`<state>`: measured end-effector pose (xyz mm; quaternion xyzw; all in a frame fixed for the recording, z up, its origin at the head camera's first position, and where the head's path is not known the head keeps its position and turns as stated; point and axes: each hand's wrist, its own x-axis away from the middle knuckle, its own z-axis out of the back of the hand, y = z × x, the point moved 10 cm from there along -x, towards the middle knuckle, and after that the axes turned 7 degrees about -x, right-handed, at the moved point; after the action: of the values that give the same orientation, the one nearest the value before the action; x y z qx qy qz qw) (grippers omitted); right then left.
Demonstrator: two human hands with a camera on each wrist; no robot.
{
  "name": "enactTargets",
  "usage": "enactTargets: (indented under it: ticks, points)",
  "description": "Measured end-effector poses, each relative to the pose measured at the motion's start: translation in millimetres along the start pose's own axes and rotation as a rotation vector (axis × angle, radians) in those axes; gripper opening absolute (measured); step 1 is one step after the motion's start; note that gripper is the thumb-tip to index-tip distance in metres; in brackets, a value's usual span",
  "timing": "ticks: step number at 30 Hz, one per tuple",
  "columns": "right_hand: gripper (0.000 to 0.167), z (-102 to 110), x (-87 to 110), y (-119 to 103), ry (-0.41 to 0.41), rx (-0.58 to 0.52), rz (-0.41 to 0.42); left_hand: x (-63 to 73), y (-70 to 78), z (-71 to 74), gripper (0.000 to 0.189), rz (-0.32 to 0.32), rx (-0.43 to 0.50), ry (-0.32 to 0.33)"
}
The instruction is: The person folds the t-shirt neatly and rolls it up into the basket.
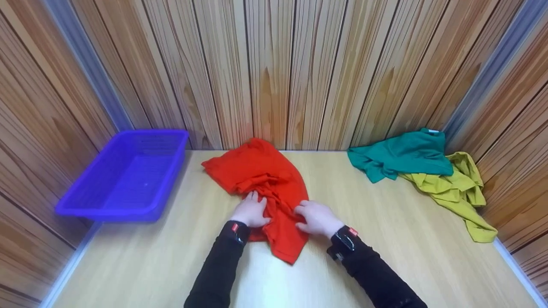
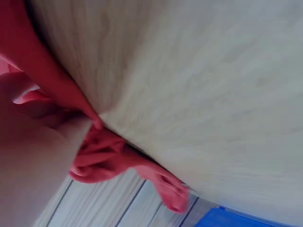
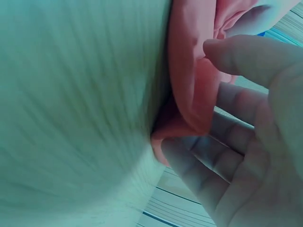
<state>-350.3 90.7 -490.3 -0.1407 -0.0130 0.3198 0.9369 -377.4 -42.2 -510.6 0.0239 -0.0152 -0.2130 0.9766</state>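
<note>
A rumpled red garment (image 1: 278,171) lies spread on the table, with bunched folds near its middle. On its left side, my left hand (image 1: 250,210) touches the folds; the left wrist view shows red fabric (image 2: 52,71) around the fingers, whose tips are partly hidden. My right hand (image 1: 317,218) is at the garment's right edge. Close up in the right wrist view, the thumb and the loosely bent fingers (image 3: 189,170) stand apart around a hanging fold of the red fabric (image 3: 191,94), touching it without a visible pinch.
A purple plastic basket (image 1: 169,188) stands at the left. To the right, a green garment (image 1: 402,154) with a white label partly overlaps a yellow one (image 1: 460,192). Wood-patterned panels (image 1: 274,77) enclose the table (image 1: 141,261) at the back and both sides.
</note>
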Motion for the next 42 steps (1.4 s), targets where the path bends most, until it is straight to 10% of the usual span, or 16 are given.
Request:
enactTargets:
  ticks: [14, 27, 42]
  points:
    - [0.015, 1.2, -12.2, 4.5, -0.094, -0.170, -0.017, 1.4, -2.8, -2.0, 0.071, -0.039, 0.077, 0.005]
    - [0.052, 34.2, -47.5, 61.4, 0.118, -0.183, -0.187, 38.3, 12.3, 6.3, 0.055, 0.003, 0.235, -0.019]
    - [0.066, -2.8, -52.7, 73.2, -0.068, -0.113, -0.268, 66.7, 29.5, -16.4, 0.074, 0.055, 0.137, -0.183]
